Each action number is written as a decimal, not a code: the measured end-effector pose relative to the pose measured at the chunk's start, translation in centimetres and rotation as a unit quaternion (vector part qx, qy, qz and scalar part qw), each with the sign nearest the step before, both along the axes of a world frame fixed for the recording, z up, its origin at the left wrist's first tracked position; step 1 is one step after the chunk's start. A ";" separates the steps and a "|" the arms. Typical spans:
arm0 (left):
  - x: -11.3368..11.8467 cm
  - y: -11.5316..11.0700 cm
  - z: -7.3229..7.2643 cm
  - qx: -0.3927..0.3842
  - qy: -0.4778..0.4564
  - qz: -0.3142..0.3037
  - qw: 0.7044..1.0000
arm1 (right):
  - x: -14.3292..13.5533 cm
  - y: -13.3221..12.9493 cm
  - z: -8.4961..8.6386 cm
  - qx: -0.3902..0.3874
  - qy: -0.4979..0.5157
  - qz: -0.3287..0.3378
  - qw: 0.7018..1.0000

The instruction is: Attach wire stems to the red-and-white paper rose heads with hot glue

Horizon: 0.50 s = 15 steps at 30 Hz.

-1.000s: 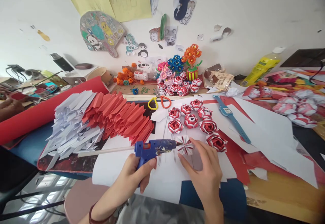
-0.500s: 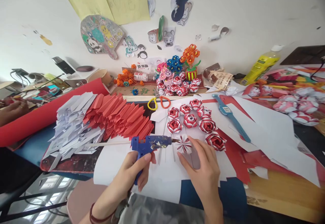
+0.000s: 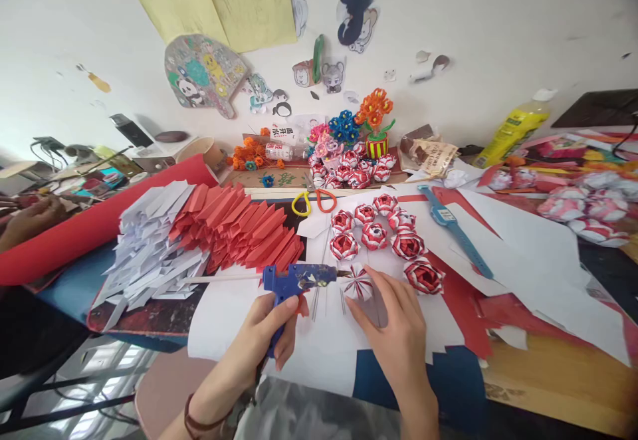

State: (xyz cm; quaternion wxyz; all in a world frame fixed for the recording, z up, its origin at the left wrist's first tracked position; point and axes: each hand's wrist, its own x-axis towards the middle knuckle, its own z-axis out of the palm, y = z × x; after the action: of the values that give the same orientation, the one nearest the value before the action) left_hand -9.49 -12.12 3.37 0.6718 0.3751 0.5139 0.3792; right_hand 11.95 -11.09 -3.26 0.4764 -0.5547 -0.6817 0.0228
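My left hand [image 3: 276, 327] is wrapped round the handle of a blue hot glue gun [image 3: 299, 280], with a white glue stick [image 3: 224, 278] sticking out of its back end. The gun's nozzle reaches the left edge of a red-and-white paper flower [image 3: 359, 285]; I cannot tell if they touch. Between thumb and fingers, my right hand [image 3: 391, 314] grips that flower from its right side. Several finished-looking red-and-white paper flowers [image 3: 374, 236] sit on white paper just beyond. To the left lie a heap of folded red paper pieces [image 3: 239, 227] and a heap of folded white ones [image 3: 154, 240].
Scissors [image 3: 314, 202] with yellow and red handles lie behind the flowers. A blue watch [image 3: 458, 234] rests on paper at the right, near a yellow bottle [image 3: 513, 131]. A red paper roll [image 3: 109, 224] and another person's hand [image 3: 34, 220] are at far left.
The whole view has shifted slightly. Both hands keep their grips, and the glue gun's nozzle stays close against the flower's left side.
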 end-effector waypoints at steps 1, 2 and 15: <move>0.0 0.1 0.0 0.000 0.000 0.002 1.000 | 0.0 0.0 0.0 0.000 0.001 -0.001 1.000; 0.0 0.2 0.1 -0.001 0.000 0.004 1.000 | 0.0 0.0 0.0 0.001 0.001 -0.001 1.000; -0.1 0.4 -0.3 0.015 0.030 0.010 0.999 | 0.1 0.0 -0.2 -0.034 -0.034 0.008 0.999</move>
State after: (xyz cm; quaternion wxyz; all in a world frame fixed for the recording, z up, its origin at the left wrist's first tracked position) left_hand -9.60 -11.77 3.10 0.6468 0.3912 0.5315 0.3822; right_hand 12.07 -11.05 -3.46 0.4340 -0.5651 -0.7010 0.0310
